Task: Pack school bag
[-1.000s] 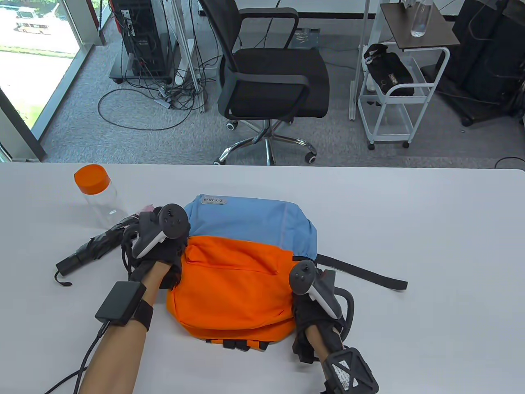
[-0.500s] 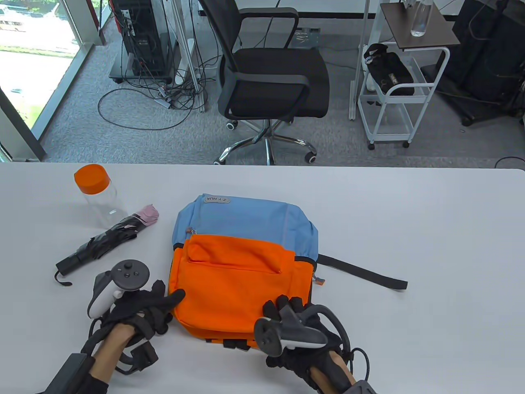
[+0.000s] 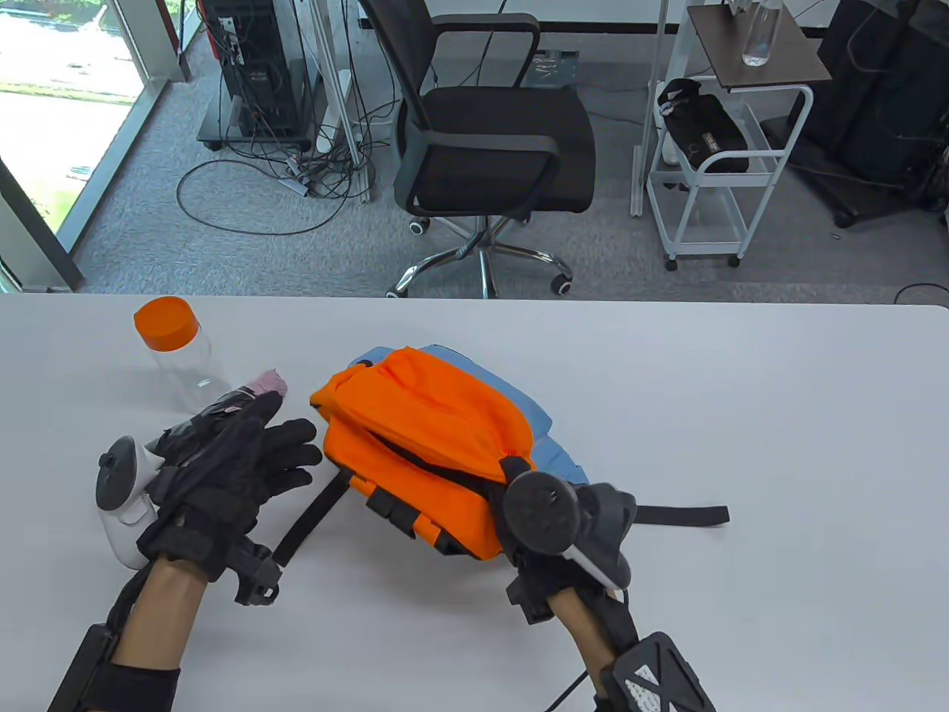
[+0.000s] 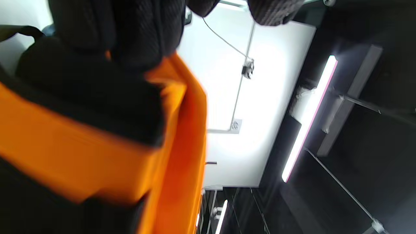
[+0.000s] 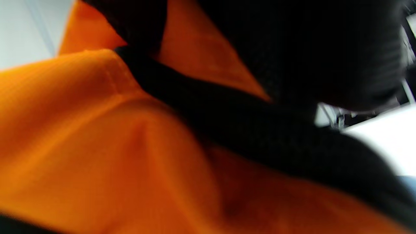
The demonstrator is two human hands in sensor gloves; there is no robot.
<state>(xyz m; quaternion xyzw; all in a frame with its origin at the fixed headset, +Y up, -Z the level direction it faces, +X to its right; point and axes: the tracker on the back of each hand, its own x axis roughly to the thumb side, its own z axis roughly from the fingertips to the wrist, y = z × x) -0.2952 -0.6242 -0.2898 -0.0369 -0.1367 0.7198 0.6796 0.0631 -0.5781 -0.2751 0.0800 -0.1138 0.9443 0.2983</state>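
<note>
The orange and blue backpack (image 3: 422, 430) is tipped up on the white table (image 3: 741, 408), its orange side raised and facing me. My right hand (image 3: 515, 471) grips its near right edge; the right wrist view is filled with orange fabric (image 5: 97, 146) and a black strap (image 5: 227, 113). My left hand (image 3: 289, 452) is open with fingers spread, just left of the bag and not touching it. It lies over the black folded umbrella, of which only the pink tip (image 3: 263, 384) shows. A clear bottle with an orange cap (image 3: 167, 334) stands at the far left.
Black bag straps trail on the table at the near left (image 3: 308, 519) and to the right (image 3: 682, 514). An office chair (image 3: 489, 141) and a white trolley (image 3: 712, 170) stand on the floor beyond the table's far edge.
The backpack lay flat before; now my right hand has tipped its near edge up and over towards the far side. My left hand moved from the bag's near left corner to above the umbrella.
</note>
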